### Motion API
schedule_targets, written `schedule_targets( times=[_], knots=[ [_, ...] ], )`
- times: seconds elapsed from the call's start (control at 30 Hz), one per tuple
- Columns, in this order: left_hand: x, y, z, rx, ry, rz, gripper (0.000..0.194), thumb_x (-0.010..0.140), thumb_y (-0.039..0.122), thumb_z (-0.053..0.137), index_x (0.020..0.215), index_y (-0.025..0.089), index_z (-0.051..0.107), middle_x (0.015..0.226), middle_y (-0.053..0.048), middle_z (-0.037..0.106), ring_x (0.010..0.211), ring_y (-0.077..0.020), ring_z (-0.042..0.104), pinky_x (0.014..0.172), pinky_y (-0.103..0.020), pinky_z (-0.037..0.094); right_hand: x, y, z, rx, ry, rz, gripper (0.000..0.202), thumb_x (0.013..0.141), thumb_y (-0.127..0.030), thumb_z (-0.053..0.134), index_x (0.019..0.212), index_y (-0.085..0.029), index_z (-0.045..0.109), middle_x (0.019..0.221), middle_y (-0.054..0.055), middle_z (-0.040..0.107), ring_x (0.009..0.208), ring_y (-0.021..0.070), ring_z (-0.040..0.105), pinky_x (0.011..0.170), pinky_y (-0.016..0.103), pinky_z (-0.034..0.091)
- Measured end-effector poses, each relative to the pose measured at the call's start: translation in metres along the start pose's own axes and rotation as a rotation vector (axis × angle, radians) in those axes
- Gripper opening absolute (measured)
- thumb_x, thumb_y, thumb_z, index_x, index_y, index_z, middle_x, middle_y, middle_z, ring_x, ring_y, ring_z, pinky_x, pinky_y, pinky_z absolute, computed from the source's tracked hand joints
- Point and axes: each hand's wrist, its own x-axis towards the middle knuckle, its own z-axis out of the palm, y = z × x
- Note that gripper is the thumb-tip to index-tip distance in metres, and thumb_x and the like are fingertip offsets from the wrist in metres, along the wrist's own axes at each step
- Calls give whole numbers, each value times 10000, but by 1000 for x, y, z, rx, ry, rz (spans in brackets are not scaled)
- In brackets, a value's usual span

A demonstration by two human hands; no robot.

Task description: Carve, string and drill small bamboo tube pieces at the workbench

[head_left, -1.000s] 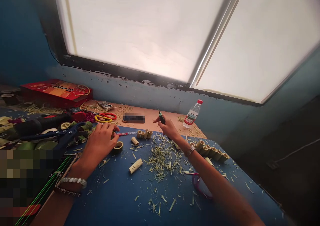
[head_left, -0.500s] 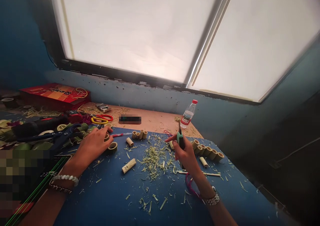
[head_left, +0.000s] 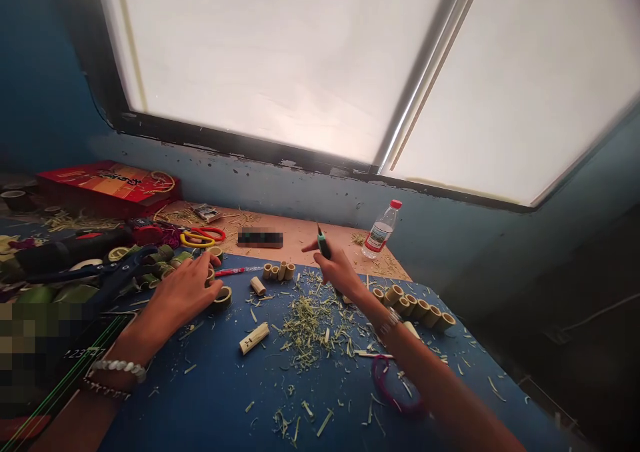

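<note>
Over a cluster of short green bamboo rings at the left, my left hand [head_left: 186, 284] has its fingers apart. One bamboo ring [head_left: 210, 277] shows between the thumb and fingers, and whether they touch it is unclear. Another bamboo ring [head_left: 223, 297] stands just beside the thumb. My right hand [head_left: 340, 269] is closed round a craft knife [head_left: 323, 244] with a black and teal handle, blade tip upward, the index finger stretched to the left. Below it lies a heap of bamboo shavings [head_left: 306, 322]. A pale bamboo piece with dark marks [head_left: 254, 338] lies between my arms.
Small bamboo tubes [head_left: 283, 271] stand in a row at the mat's far edge; a second row of tubes [head_left: 421, 307] is at the right. A water bottle [head_left: 381, 231], red-and-yellow scissors [head_left: 200, 237], a red pen [head_left: 235, 271], a red box [head_left: 107, 189] and a purple cord [head_left: 383, 385] surround the work area.
My right hand has moved forward and left with the craft knife, from above the mat towards its far edge. My left hand stays at the bamboo rings. The view has shifted slightly.
</note>
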Motion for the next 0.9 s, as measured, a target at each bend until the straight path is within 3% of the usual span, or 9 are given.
schedule_targets(
  times=[0.07, 0.17, 0.3, 0.5, 0.67, 0.9],
  knots=[
    [0, -1, 2, 3, 15, 15, 359, 833, 353, 481, 1141, 214, 602, 1083, -134, 716, 990, -329, 670, 837, -407, 508, 36, 11, 17, -22, -35, 14, 275, 844, -185, 488, 1074, -192, 638, 1056, 63, 685, 542, 91, 503, 386, 200, 474],
    [1, -3, 5, -2, 39, 28, 353, 829, 345, 485, 1129, 211, 615, 1039, -132, 716, 976, -332, 664, 830, -409, 504, 78, 27, 40, -73, -65, 97, 258, 827, -151, 499, 1050, -179, 626, 1074, 84, 675, 586, 117, 536, 376, 217, 475],
    [1, -5, 8, -13, 38, 31, 364, 838, 342, 484, 1151, 210, 615, 1042, -130, 706, 993, -335, 660, 845, -412, 494, 107, 44, 56, -95, -79, 199, 191, 850, -130, 500, 1010, -183, 588, 973, 59, 644, 543, 97, 509, 385, 204, 468],
    [0, -4, 8, -18, -20, 27, 363, 873, 335, 439, 1182, 215, 586, 1089, -123, 694, 1062, -327, 644, 882, -414, 479, 120, 64, 63, -76, -68, 216, 141, 884, -131, 475, 979, -185, 563, 789, 0, 556, 491, 102, 484, 381, 213, 449],
    [1, -4, 9, -21, -17, 27, 361, 869, 332, 436, 1179, 221, 585, 1093, -117, 692, 1076, -326, 637, 892, -421, 472, 121, 67, 66, -73, -51, 203, 146, 896, -141, 484, 999, -189, 577, 796, 3, 555, 528, 122, 499, 427, 235, 460],
    [1, -5, 10, -25, -18, 24, 359, 863, 325, 426, 1166, 228, 591, 1075, -104, 690, 1072, -316, 636, 889, -413, 473, 119, 65, 70, -83, -2, 174, 113, 902, -193, 615, 1009, -160, 607, 884, 21, 610, 706, 142, 558, 616, 260, 484]
  ],
)
